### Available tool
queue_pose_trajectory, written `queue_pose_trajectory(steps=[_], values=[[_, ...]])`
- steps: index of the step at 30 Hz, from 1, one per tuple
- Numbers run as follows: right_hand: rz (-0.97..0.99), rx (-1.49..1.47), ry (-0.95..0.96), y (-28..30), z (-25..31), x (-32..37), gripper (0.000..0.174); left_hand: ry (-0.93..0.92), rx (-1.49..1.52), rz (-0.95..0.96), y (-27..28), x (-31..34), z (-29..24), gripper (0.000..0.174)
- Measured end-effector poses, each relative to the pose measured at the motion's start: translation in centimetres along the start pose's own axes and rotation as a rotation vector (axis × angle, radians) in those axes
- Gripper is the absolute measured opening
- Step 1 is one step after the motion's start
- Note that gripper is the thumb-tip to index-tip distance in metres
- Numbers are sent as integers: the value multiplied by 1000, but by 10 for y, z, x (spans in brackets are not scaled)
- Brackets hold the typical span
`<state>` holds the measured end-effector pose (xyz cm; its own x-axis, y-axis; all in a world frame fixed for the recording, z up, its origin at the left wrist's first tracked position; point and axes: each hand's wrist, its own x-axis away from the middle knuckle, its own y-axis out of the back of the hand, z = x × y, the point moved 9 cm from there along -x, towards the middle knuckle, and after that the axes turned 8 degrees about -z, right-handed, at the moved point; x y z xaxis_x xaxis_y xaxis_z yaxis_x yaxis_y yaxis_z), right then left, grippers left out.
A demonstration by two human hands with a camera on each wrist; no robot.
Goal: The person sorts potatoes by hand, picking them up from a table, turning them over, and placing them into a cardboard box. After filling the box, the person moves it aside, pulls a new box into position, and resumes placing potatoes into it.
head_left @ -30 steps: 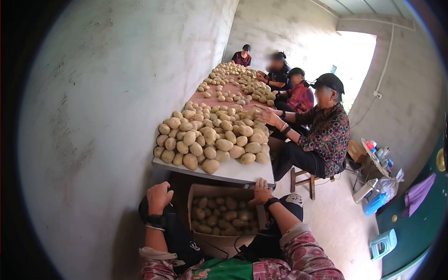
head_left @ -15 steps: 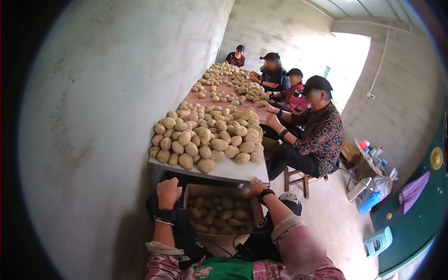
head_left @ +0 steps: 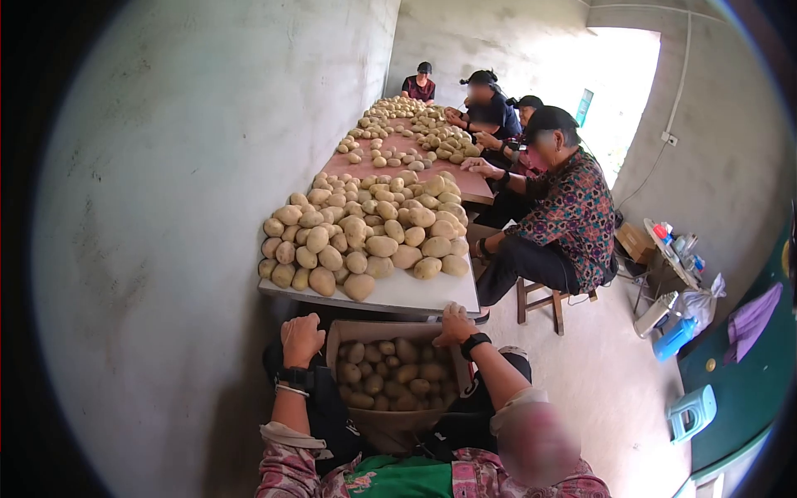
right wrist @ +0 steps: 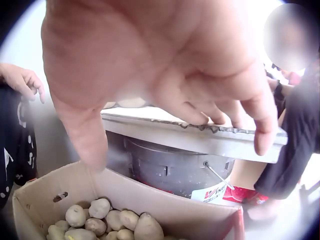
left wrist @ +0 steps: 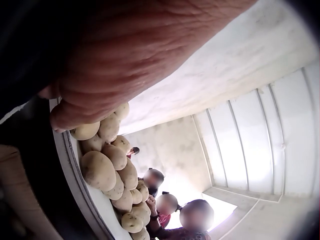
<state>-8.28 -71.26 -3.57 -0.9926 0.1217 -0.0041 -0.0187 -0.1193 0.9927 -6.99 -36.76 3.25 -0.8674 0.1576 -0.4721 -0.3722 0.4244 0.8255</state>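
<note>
Between the wearer's knees stands a cardboard box (head_left: 334, 353) holding many potatoes (head_left: 390, 373). To its left, the left hand (head_left: 302, 340) hangs loosely bent above the knee, with nothing in it; the right wrist view shows that hand (right wrist: 22, 80) with its fingers drooping. The right hand (head_left: 455, 325) is over the box's far right corner, beside the table edge. In the right wrist view this hand (right wrist: 160, 70) has relaxed, spread fingers at the table edge (right wrist: 200, 140) and its thumb by the box rim; contact is unclear. It grips nothing.
Potatoes (head_left: 365, 228) lie heaped on the white table end (head_left: 407, 300); more spread over the reddish table behind. Several people sit around it, the nearest (head_left: 573, 207) on a wooden stool. A grey bucket (right wrist: 170, 165) stands under the table. A blue stool (head_left: 691, 412) is at right.
The head view has shifted slightly. My left hand has come a little closer to the box. The nearest seated person has drawn their hands back from the potato heap, one now low by the knee.
</note>
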Motion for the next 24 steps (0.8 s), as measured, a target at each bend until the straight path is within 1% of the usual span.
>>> queue_pose_trajectory(steps=[2,4,5,6,7,8,9,10,11,12,13,14,16,17,18,19,20,21,22,23,24], values=[[37,-25,15,-1,0,-1,99,-9,15,3,-2,-4,1,17],[-43,-16,22,-1,-2,-2,96,-10,-3,7,-6,-5,-2,18],[-34,-18,-8,-4,-4,-3,96,-21,-2,36,-11,-2,-5,18],[-22,-60,-11,-8,-6,-6,99,-27,-2,19,-7,-3,-7,18],[-81,-33,10,-6,-2,-1,90,-29,-3,-9,2,-2,-10,18],[-149,3,20,-1,-2,1,80,-16,-37,2,-2,-1,-2,19],[-359,71,76,-12,-9,-11,66,-27,-53,20,-12,-2,2,19],[-557,151,106,-35,-17,-16,53,-56,-38,-6,-11,-2,1,20],[-519,150,39,-43,-22,-24,37,-15,-38,52,-12,-2,4,22],[-332,166,47,-31,-14,-17,42,-23,-29,70,-14,-1,8,25],[-243,145,-21,-10,-6,-3,46,-17,-45,98,-15,-1,13,26],[-194,115,-33,-19,-9,-11,49,-21,-39,86,-13,0,14,25],[-247,141,-88,-9,-9,-6,38,-17,-40,111,-13,0,17,25],[-248,143,-123,-26,-33,-5,38,-19,-56,119,-14,0,19,26],[-57,655,-430,-54,-60,-19,31,-39,-53,125,-15,0,15,26],[161,1159,-719,-65,-81,-23,26,-30,-63,134,-13,1,16,26],[405,1660,-994,-66,-86,-27,22,-16,-74,142,-13,1,18,26],[681,2156,-1254,-64,-73,-39,21,-18,-66,142,-12,1,16,26],[996,2644,-1492,-65,-57,-44,23,-24,-66,143,-14,2,16,26],[1001,2641,-1494,-65,-58,-43,23,-64,-45,108,-14,2,14,26],[972,2662,-1489,-64,-57,-44,18,-103,-23,72,-13,2,11,26]])
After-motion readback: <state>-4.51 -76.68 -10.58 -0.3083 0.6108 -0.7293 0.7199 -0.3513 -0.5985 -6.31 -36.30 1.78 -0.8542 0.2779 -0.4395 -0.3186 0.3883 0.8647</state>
